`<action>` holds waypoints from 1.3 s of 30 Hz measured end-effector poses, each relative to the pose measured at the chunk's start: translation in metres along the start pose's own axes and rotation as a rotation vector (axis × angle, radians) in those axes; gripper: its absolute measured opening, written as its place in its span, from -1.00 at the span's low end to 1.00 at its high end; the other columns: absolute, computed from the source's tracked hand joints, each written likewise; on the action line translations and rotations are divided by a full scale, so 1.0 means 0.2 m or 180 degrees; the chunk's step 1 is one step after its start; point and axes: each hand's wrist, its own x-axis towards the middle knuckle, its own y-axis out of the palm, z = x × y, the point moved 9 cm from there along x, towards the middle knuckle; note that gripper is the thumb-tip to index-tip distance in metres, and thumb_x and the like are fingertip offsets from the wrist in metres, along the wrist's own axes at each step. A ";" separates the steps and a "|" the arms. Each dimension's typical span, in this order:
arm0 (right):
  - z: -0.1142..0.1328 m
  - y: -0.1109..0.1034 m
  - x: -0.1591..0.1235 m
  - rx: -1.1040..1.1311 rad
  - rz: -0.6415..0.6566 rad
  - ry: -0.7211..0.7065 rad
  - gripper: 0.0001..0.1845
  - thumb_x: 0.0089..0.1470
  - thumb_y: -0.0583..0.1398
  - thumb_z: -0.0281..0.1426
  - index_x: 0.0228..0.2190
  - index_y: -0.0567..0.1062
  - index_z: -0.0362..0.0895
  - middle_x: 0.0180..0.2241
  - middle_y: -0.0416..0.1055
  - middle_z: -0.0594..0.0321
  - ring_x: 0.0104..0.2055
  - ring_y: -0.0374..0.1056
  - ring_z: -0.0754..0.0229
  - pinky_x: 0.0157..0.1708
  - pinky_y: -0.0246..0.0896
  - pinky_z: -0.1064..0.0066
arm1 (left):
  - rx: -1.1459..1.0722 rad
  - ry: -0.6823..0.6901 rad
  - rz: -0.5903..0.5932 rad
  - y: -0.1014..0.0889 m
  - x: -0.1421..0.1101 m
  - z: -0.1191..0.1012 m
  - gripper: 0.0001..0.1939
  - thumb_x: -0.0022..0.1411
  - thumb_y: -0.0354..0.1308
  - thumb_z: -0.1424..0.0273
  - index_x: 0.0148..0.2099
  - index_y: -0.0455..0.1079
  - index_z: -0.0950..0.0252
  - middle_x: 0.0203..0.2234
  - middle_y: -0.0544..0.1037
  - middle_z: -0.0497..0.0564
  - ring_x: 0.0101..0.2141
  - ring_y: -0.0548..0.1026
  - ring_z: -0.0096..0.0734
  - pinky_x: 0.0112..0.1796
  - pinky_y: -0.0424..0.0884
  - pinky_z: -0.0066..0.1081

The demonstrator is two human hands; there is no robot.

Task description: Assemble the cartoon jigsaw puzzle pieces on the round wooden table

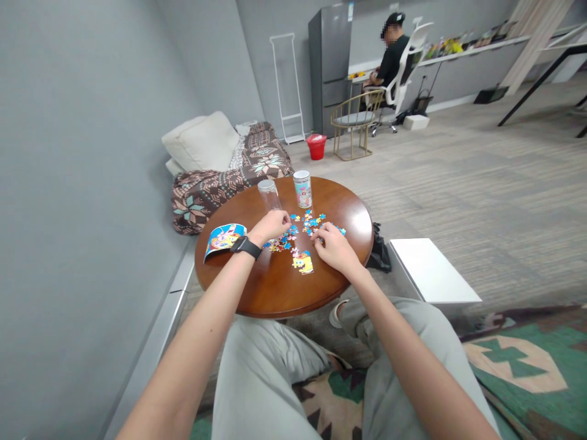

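Note:
Loose jigsaw puzzle pieces point(280, 245) lie spread on the round brown table point(261, 293). My left hand point(272, 225), with a black watch on its wrist, is over the left part of the pieces, its fingers curled together. My right hand point(337, 249) is at the right part of the pile with bent fingers low among the pieces. Whatever either hand's fingertips hold is too small to make out. Nearer to me, between the hands, lies a joined yellow puzzle section point(303, 263). A curved picture sheet point(224, 238) rests left of my left hand.
Behind the pieces stand a clear jar point(269, 194) and a printed canister point(302, 190). A patterned sofa point(206, 189) borders the table's far left. A white box point(431, 269) is on the right. Farther back, a person point(395, 58) sits near a red bin point(316, 147).

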 end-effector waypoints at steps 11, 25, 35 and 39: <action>0.03 -0.02 0.00 0.0080 -0.0108 -0.0125 -0.79 0.10 0.11 -0.62 -0.38 0.47 -0.12 -0.27 0.36 0.14 -0.15 0.35 0.08 -0.06 0.30 0.22 | 0.0184 -0.0887 -0.0072 0.12 0.26 0.02 -0.79 0.20 0.31 0.31 -0.22 0.58 0.38 -0.16 0.65 0.28 -0.10 0.61 -0.20 -0.13 0.43 -0.44; 0.03 -0.02 0.00 0.0080 -0.0137 -0.0127 -0.79 0.08 0.11 -0.63 -0.38 0.47 -0.11 -0.28 0.35 0.15 -0.17 0.35 0.09 -0.08 0.31 0.23 | -0.0570 -0.0601 -0.0474 0.00 0.14 0.06 -0.92 0.05 0.29 0.55 -0.37 0.46 0.32 -0.37 0.62 0.05 -0.35 0.55 -0.38 -0.29 0.41 -0.47; 0.02 0.00 0.01 0.0043 -0.0044 -0.0046 -0.80 0.11 0.10 -0.58 -0.39 0.49 -0.12 -0.30 0.37 0.17 -0.17 0.36 0.11 -0.07 0.29 0.24 | -0.1716 -0.0345 -0.0500 0.05 -0.56 -0.01 -0.88 0.18 0.15 0.41 -0.28 0.51 0.30 -0.38 0.63 0.01 -0.33 0.55 -0.33 -0.22 0.43 -0.40; 0.08 0.01 0.01 0.0103 0.0225 -0.0253 -0.82 0.10 0.11 -0.57 -0.36 0.49 -0.13 -0.35 0.39 0.21 -0.28 0.35 0.16 -0.15 0.28 0.30 | -0.2379 -0.0361 -0.0682 0.17 -0.69 -0.01 -0.76 0.18 0.19 0.39 -0.08 0.48 0.30 -0.37 0.64 0.01 -0.31 0.58 -0.33 -0.21 0.44 -0.40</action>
